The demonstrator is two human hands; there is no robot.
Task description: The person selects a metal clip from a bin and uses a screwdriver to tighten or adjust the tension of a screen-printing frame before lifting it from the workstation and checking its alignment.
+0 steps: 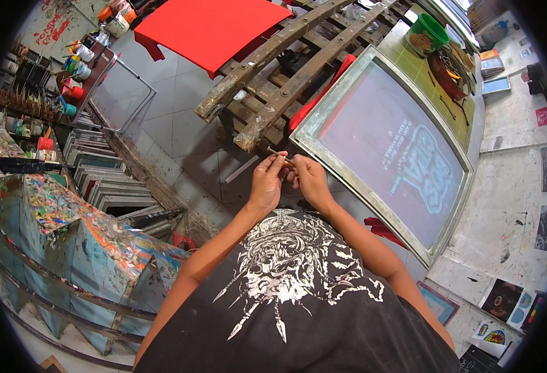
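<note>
In front of my chest, a thin brown stick-like piece point(290, 162) is pinched between my fingers; its exact kind is too small to make out. My left hand point(266, 181) is closed on its left end, thumb against the fingertips. Just beside it, my right hand point(310, 180) grips the other end, with the fingers curled. Right next to my right hand stands the corner of a large screen-printing frame point(385, 146), its pale mesh bearing a light blue design. The fingers hide much of the small piece.
A worn wooden rack point(286, 87) lies ahead, with a red cloth-covered board point(211, 28) at its far left. A green bucket point(427, 33) stands on the table at far right. Stacked frames point(115, 180) and a paint-splashed bench point(80, 217) are to my left.
</note>
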